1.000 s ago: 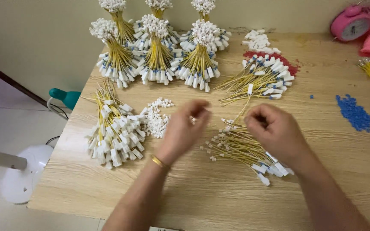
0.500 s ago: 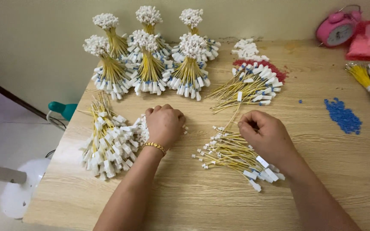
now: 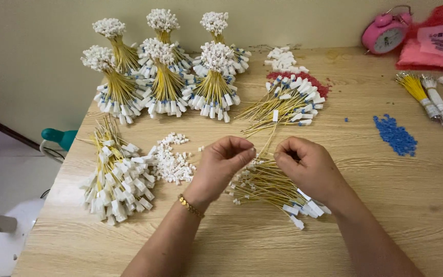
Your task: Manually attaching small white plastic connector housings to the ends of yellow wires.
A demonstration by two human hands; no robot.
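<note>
Both hands close together now, fingertips nearly meeting over the yellow wire pile (image 3: 270, 187). Left hand (image 3: 221, 165) pinched shut, moved off the small white caps (image 3: 173, 163) where it lay half a second ago. Right hand (image 3: 308, 166) curled and pinched too, holding one thin yellow wire (image 3: 271, 134) that runs up toward 12 o'clock. Cannot tell what sits between the left fingers.

No boxes or bowls; just loose heaps. Tied bundle (image 3: 116, 177) lying at 9 o'clock. Standing bundles (image 3: 165, 82) at 11 o'clock. More wires (image 3: 288, 100) at 12 o'clock. Blue bits (image 3: 396, 136) at 2 o'clock.

Light wooden table (image 3: 411, 215) under it all. Pink clock (image 3: 385, 33) by the pale wall at 1 o'clock.
</note>
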